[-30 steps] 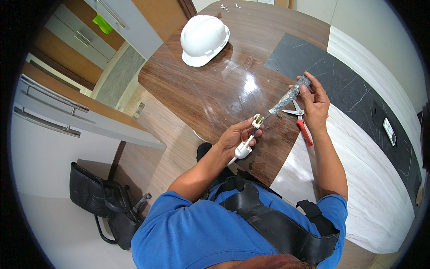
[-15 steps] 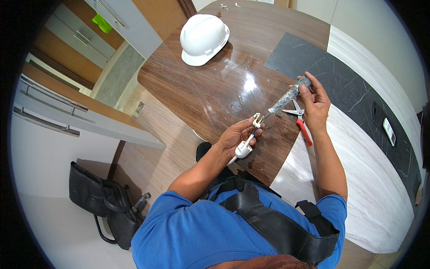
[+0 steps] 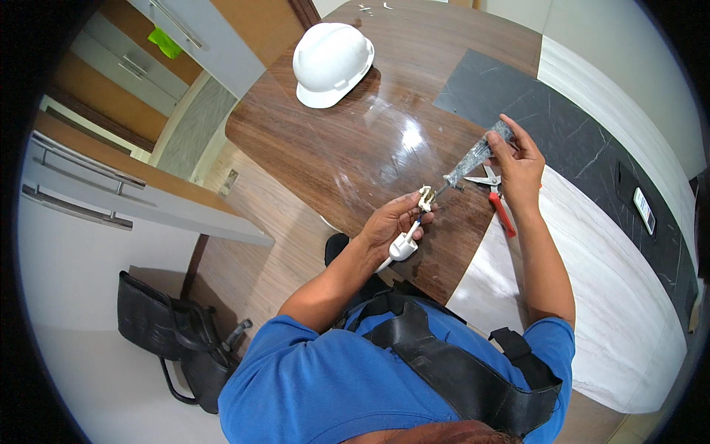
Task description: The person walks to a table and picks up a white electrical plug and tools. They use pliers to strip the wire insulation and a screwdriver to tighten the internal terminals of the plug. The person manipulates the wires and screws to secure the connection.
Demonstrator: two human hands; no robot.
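Observation:
My left hand (image 3: pixel 386 223) pinches a small white electrical plug core (image 3: pixel 426 198) with brass-coloured metal parts. From it, dark and light wires run down to a white plug cover (image 3: pixel 402 247) threaded on a white cable below the fingers. My right hand (image 3: pixel 523 169) grips a screwdriver (image 3: pixel 473 158) by its greyish translucent handle, one finger up near the handle's end. Its shaft slants down to the left, and the tip meets the plug core; the exact contact point is too small to make out. Red-handled cutting pliers (image 3: pixel 503 214) lie just left of my right wrist, jaws apart.
A white hard hat (image 3: pixel 333 65) sits on the brown wooden table (image 3: pixel 296 122). White scraps (image 3: pixel 364 8) lie at its far edge. To the right, a phone (image 3: pixel 644 210) rests on a black marble strip (image 3: pixel 569 140). A black chair (image 3: pixel 166 318) stands at the lower left.
The right hand and screwdriver have shifted slightly, with the handle turned a little. My left hand keeps the plug core in nearly the same place. The whole view has moved slightly.

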